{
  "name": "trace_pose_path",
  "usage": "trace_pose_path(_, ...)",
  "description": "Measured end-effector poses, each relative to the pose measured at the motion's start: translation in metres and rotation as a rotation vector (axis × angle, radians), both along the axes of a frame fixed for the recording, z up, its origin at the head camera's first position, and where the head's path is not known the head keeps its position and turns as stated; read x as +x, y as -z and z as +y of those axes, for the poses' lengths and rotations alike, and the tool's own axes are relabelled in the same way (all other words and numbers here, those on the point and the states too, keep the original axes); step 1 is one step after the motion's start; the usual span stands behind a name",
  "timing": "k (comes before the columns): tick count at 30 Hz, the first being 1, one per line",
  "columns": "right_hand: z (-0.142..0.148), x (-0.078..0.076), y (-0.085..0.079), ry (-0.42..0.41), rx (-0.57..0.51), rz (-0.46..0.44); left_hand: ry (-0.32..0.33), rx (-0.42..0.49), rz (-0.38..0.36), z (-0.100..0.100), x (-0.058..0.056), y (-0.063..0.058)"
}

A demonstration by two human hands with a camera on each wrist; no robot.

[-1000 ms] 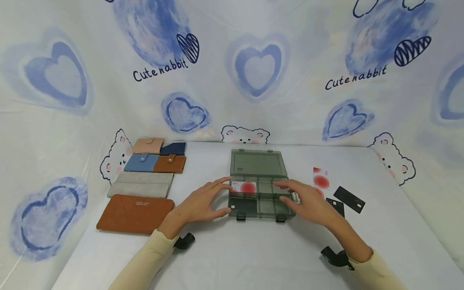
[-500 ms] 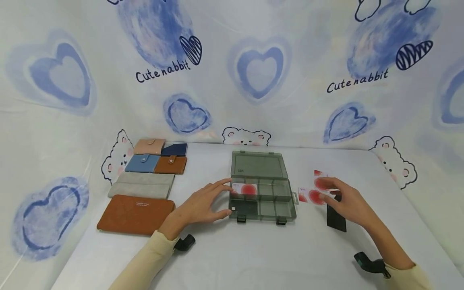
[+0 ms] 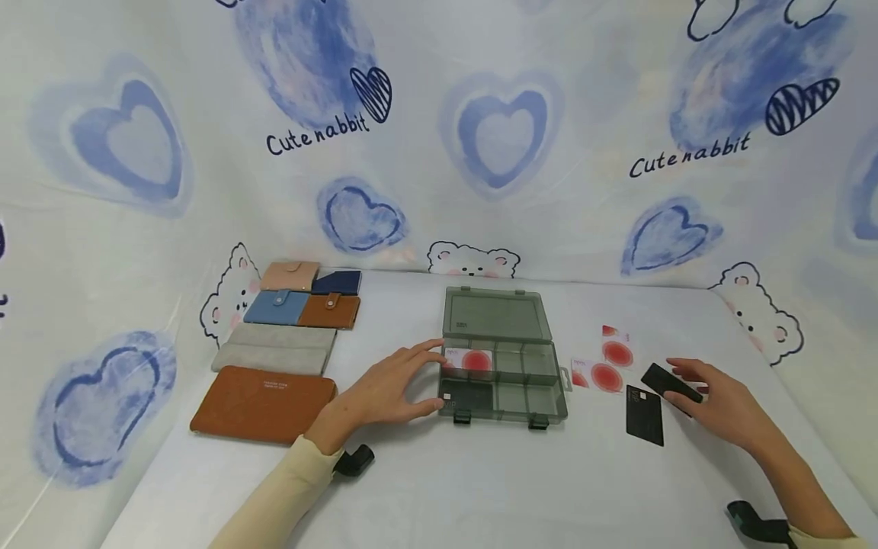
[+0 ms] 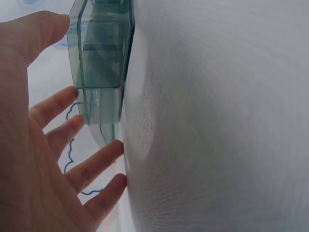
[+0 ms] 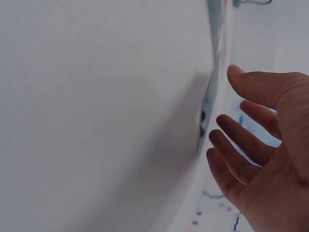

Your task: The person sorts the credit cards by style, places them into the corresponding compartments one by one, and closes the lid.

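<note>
A green see-through divided box [image 3: 530, 396] stands with its lid [image 3: 497, 314] folded back. A red-and-white card [image 3: 469, 359] lies in a rear compartment and a black card [image 3: 473, 396] in a front one. My left hand [image 3: 394, 387] rests at the box's left side, thumb and fingertips along its wall. Over a tilted black card [image 3: 665, 381] on the table hovers my right hand [image 3: 723, 404]; in the right wrist view its thumb and fingers are spread, with the card beyond them. Another black card [image 3: 645, 415] lies just left of it.
Two red-and-white cards, one [image 3: 617, 351] behind the other [image 3: 598, 376], lie right of the box. At left are a brown zip wallet [image 3: 264, 404], a grey wallet [image 3: 277, 348], and smaller blue [image 3: 277, 308], brown [image 3: 331, 310], beige [image 3: 289, 276] and navy [image 3: 338, 282] ones.
My right hand has left the box's right side, passed over the red-and-white cards and come to the tilted black card. My left hand stays at the box.
</note>
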State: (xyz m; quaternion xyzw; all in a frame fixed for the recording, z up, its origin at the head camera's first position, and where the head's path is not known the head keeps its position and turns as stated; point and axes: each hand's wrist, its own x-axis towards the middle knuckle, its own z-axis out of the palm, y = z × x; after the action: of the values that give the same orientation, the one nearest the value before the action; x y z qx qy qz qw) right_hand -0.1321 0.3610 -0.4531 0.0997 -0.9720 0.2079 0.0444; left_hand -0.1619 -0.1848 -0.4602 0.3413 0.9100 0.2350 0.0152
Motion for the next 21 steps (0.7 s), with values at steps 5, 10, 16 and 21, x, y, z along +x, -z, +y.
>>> trace_pose_path(5,0.018,0.003,0.004,0.024,0.030,-0.088,-0.005,0.001,-0.004,0.000,0.000,0.000)
trace_pose_path(10,0.028,0.006,0.006,0.025,0.047,-0.108,-0.002,0.007,-0.010,0.001,0.000,-0.001)
trace_pose_path(16,0.033,0.008,0.008,0.045,0.041,-0.104,-0.013,0.001,-0.017,0.001,-0.001,-0.001)
trace_pose_path(21,0.034,0.007,0.007,0.053,0.038,-0.141,-0.011,0.009,-0.027,0.001,-0.001,0.001)
